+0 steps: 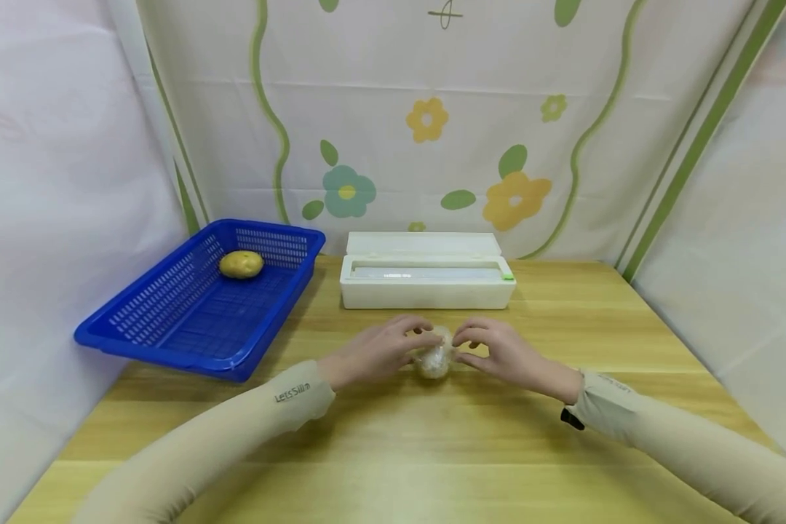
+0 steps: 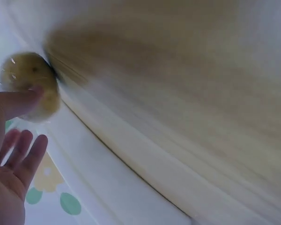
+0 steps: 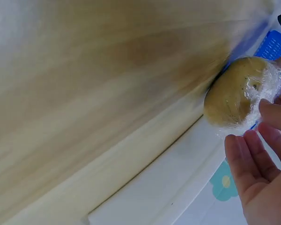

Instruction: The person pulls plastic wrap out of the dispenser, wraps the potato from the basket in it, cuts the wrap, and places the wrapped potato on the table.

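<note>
A potato wrapped in clear plastic film (image 1: 434,362) stands on the wooden table between both hands. My left hand (image 1: 385,350) is on its left side; in the left wrist view the thumb (image 2: 19,101) overlaps the potato while the other fingers stand loosely extended below. On the opposite side my right hand (image 1: 506,352) has thumb and fingers spread apart, loosely bent. Crinkled film (image 3: 271,82) bunches up on the potato's upper part in the right wrist view, close to the right fingertips (image 3: 232,142).
Behind the hands lies a white plastic-film box (image 1: 426,295) with its lid raised, a film roll inside and a green slider at its right end. At the left sits a blue basket (image 1: 216,320) holding one bare potato (image 1: 241,264). A floral curtain (image 1: 380,80) encloses the table.
</note>
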A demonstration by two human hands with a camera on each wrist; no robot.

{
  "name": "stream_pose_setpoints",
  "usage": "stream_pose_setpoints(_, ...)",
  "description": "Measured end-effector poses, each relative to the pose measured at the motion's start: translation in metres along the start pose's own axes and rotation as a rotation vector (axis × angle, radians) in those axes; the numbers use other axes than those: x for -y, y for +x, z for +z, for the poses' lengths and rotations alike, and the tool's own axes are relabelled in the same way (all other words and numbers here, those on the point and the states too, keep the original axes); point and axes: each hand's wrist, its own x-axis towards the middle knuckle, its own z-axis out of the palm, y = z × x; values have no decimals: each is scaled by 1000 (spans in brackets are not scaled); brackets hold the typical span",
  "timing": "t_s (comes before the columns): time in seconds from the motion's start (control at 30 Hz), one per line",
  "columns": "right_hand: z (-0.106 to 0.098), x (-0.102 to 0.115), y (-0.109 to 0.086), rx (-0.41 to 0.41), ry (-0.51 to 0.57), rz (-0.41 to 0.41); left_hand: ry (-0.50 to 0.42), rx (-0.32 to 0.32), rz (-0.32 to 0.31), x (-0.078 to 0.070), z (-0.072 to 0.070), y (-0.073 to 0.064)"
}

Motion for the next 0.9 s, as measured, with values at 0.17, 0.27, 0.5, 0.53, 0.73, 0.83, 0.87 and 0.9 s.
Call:
stream_pose_setpoints(0.17, 3, 0, -4, 54, 64, 18, -29, -35, 43, 4, 2, 2)
stream_pose_setpoints(0.27, 3, -1, -3, 87, 100, 45, -86, -26, 24, 4, 3, 3)
stream_pose_setpoints(0.5, 4, -1, 3, 155, 157, 148, -87, 28, -92, 4, 4, 5)
stream_pose_setpoints(0.53, 4, -1, 4, 156, 159, 161, -92, 36, -107, 4, 4, 5)
stream_pose_setpoints(0.73, 4, 1, 9, 108, 334, 330, -353, 63, -285, 10, 7, 0)
stream_pose_setpoints(0.83, 4, 1, 9, 87, 492, 450, -572, 50, -429, 11, 8, -4)
stream_pose_setpoints(0.87, 5, 2, 9, 86, 538, 491, -639, 49, -465, 10, 9, -5)
stream_pose_setpoints(0.9, 5, 2, 8, 87, 575, 532, -705, 50, -499, 8, 9, -6)
